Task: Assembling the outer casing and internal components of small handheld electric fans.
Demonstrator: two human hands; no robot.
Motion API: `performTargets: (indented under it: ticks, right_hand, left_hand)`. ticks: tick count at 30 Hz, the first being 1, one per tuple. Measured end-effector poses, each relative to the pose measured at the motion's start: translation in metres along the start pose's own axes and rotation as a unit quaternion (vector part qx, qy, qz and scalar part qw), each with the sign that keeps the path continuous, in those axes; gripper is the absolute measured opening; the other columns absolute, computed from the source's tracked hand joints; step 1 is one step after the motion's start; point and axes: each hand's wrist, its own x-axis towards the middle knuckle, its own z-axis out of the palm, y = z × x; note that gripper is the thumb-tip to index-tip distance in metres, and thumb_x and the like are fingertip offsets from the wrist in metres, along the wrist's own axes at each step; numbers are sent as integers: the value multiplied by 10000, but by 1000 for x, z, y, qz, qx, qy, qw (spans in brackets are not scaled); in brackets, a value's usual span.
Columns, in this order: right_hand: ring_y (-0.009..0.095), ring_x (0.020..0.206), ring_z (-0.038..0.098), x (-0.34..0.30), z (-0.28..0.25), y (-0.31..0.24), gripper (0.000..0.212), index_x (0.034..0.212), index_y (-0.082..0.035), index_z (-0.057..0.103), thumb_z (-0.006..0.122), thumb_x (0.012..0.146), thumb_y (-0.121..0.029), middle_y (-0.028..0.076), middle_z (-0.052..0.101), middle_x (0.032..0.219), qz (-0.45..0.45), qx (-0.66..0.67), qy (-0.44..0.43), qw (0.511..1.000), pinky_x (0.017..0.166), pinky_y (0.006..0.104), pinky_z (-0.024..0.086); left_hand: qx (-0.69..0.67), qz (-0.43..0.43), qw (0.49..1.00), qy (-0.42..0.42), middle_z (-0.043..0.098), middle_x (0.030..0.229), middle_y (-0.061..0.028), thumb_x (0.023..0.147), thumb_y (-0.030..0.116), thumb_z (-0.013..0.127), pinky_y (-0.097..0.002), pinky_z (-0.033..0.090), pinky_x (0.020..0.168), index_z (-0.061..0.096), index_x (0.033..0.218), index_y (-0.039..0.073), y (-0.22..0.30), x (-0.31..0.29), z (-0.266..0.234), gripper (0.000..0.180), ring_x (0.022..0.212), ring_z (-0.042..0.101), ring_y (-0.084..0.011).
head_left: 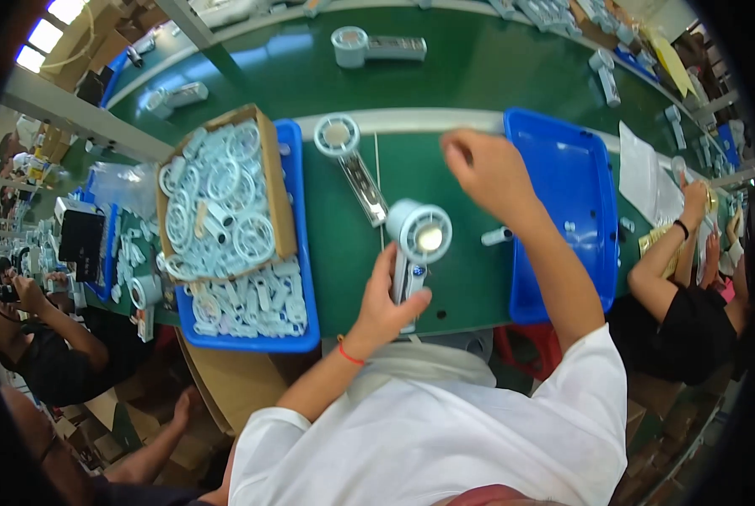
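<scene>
On the green bench, left hand (383, 305) grips a handheld fan (417, 244).

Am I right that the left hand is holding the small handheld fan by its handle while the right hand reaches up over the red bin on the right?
Not quite. The bin on the right is blue, not red, as the head view shows. The rest holds: the left hand grips the handheld fan by its handle, and the right hand is raised beside that bin's left edge.

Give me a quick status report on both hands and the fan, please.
Left hand gripping the handheld fan by its handle. Right hand raised over the green bench, apparently empty. Second fan lying alongside.
</scene>
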Motion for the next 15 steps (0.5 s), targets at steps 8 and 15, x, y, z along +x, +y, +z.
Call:
performTargets:
  ticks: [8,15]
  right_hand:
    - [305,1054,526,190,55,65,401,1116,-82,514,616,757,-228,107,543,1172,-80,-333,74,936,888,382,426]
    - [356,894,575,87,28,13,434,956,9,502,612,753,-359,202,585,939,44,-218,-139,965,754,449,464]
  left_hand:
    - [-134,-27,989,-55,516,1073,-142,802,275,634,-281,465,682,305,1260,-3,5,-13,4,628,779,568,-166]
    - [-201,-21,976,-86,538,1028,-93,757,341,677,-308,431,806,375,1247,2,2,-1,-10,667,947,549,-197]
